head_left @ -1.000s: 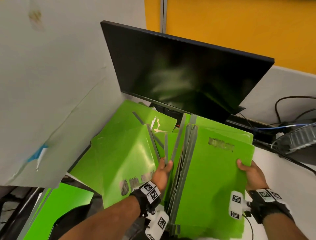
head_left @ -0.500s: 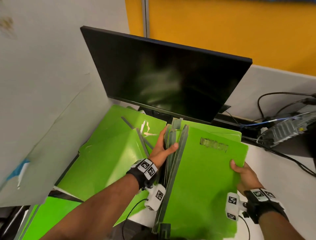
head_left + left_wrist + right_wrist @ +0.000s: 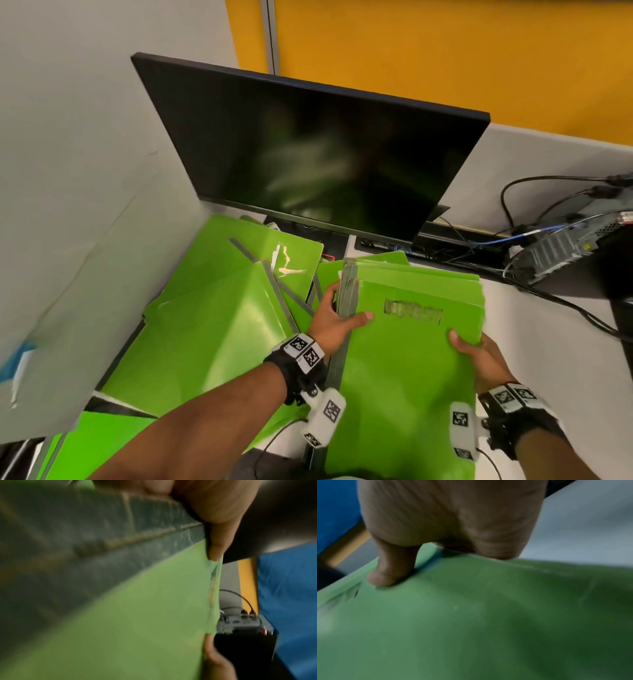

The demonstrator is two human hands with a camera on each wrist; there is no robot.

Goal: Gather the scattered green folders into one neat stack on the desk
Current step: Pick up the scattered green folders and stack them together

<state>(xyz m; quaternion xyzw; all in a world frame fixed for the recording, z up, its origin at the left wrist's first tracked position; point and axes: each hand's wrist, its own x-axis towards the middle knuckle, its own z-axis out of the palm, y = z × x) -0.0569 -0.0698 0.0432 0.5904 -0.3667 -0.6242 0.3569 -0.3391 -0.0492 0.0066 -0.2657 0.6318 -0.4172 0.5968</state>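
Observation:
A thick bundle of green folders [image 3: 404, 370] with grey spines lies between my hands over the desk, its top cover bearing a scraped label patch. My left hand [image 3: 337, 317] grips the bundle's spine side, thumb on the top cover and fingers wrapped round the grey edges [image 3: 120, 524]. My right hand [image 3: 476, 356] holds the bundle's right edge, thumb [image 3: 392, 573] pressed on the cover [image 3: 471, 628] and fingers hidden beneath. More green folders [image 3: 219, 315] lie fanned and overlapping to the left, against the partition.
A black monitor [image 3: 308, 147] stands just behind the folders. Cables [image 3: 548, 301] and a grey computer unit [image 3: 565, 246] sit at the back right on the white desk [image 3: 548, 359]. A grey partition [image 3: 68, 205] walls the left. Another green folder [image 3: 96, 442] lies lower left.
The bundle has tipped from leaning on edge to lying flatter, its cover facing up. My left hand slid up the spine and its thumb came over the cover. My right hand kept its hold.

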